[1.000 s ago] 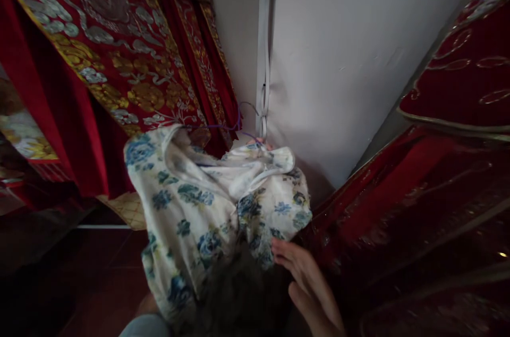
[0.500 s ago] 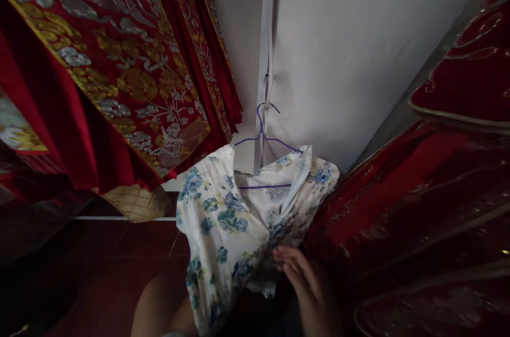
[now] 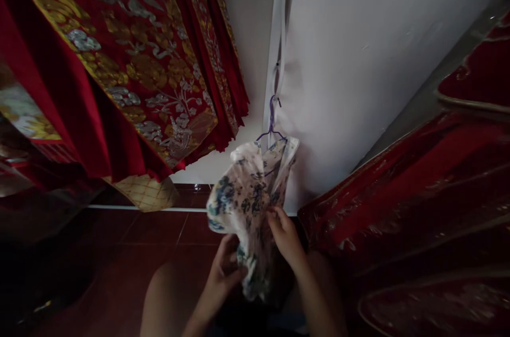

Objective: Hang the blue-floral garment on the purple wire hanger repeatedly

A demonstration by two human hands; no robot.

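Observation:
A white blouse (image 3: 247, 196) with blue and green flowers hangs by a purple hanger (image 3: 271, 120) in front of me, turned partly sideways. The hanger's hook is caught on a white cable or strap (image 3: 281, 50) running down the wall. My right hand (image 3: 282, 228) pinches the blouse front below its neckline. At the lower left side of the blouse is my left hand (image 3: 226, 268), its thumb and curled fingers apart, fingertips against the cloth edge. The blouse's lower hem hangs between my wrists in shadow.
Red cloth embroidered in gold and silver (image 3: 159, 71) hangs at the left. To the right stands a dark red, glossy carved surface (image 3: 406, 183). A pale wall (image 3: 338, 60) rises behind, above a red tiled floor (image 3: 159, 230). My bare knee (image 3: 163, 294) shows below.
The blouse has turned and narrowed on its hanger. My left hand has come into view at its side. My right hand has moved up and closed on the blouse front.

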